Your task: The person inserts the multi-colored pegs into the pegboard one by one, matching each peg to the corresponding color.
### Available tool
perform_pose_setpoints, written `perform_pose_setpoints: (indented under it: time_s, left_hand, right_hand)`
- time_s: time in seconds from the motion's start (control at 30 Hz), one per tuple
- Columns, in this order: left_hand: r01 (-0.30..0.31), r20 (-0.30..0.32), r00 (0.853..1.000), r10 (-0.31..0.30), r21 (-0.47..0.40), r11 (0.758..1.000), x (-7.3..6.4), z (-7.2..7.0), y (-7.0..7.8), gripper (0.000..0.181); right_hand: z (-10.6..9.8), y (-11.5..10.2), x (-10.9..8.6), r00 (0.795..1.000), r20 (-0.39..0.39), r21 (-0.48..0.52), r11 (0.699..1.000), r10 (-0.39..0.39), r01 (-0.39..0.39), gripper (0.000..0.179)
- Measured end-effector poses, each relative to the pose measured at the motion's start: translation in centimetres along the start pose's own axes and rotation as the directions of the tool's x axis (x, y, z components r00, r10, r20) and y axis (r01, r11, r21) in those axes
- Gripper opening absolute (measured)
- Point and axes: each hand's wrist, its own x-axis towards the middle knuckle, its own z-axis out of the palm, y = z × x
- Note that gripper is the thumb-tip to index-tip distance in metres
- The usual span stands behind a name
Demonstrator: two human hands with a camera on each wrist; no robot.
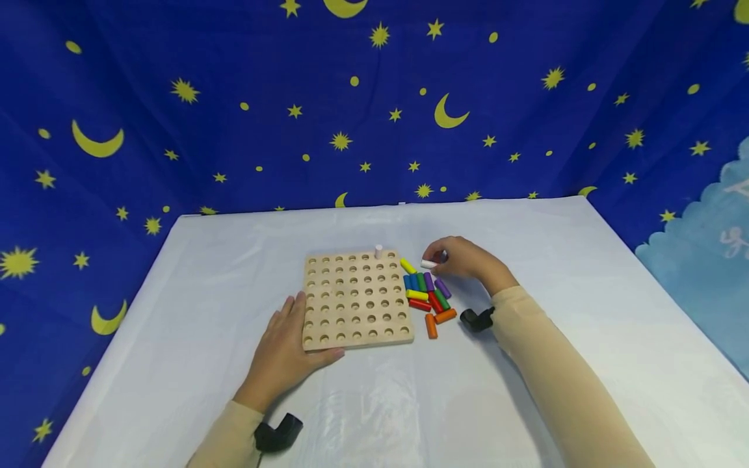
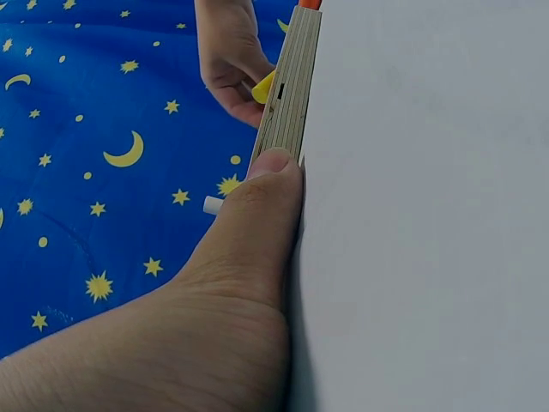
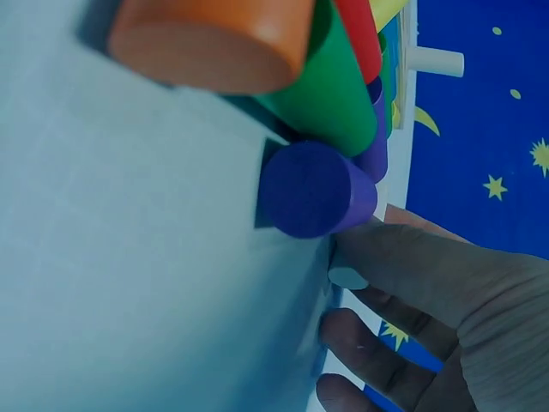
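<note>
A wooden pegboard (image 1: 354, 300) with rows of round holes lies flat on the table, and one white peg (image 1: 378, 251) stands upright near its far right corner. My left hand (image 1: 281, 351) rests against the board's near left corner, straight fingers along the left side and thumb along the near edge. Beyond the board's right side, my right hand (image 1: 465, 260) pinches another white peg (image 1: 429, 264) between thumb and fingers, low over the table. In the right wrist view that peg's end (image 3: 347, 276) shows under the thumb, beside a purple peg (image 3: 313, 190).
Loose coloured pegs lie in a cluster right of the board, among them a yellow peg (image 1: 407, 266), a red peg (image 1: 419, 304) and an orange peg (image 1: 431, 326). A white cover (image 1: 234, 279) lies over the table. Behind hangs a blue cloth (image 1: 263, 130) with stars and moons.
</note>
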Motion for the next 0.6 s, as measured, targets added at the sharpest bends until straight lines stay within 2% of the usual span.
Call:
perform_pose_setpoints:
  time_s: [0.3,0.6]
  left_hand:
    - [-0.005,-0.005,1.0,0.005,0.003,1.0,0.0,-0.1,0.1,0.135]
    - [-0.004,-0.003,1.0,0.004,0.007,1.0,-0.1,0.0,0.1,0.135]
  right_hand:
    - [0.0,-0.1,0.3,0.997,-0.01,-0.029,0.997,-0.075,0.075,0.018]
    - [0.6,-0.4,1.3,0.992,-0.041,0.022,0.993,-0.119,0.12,0.028]
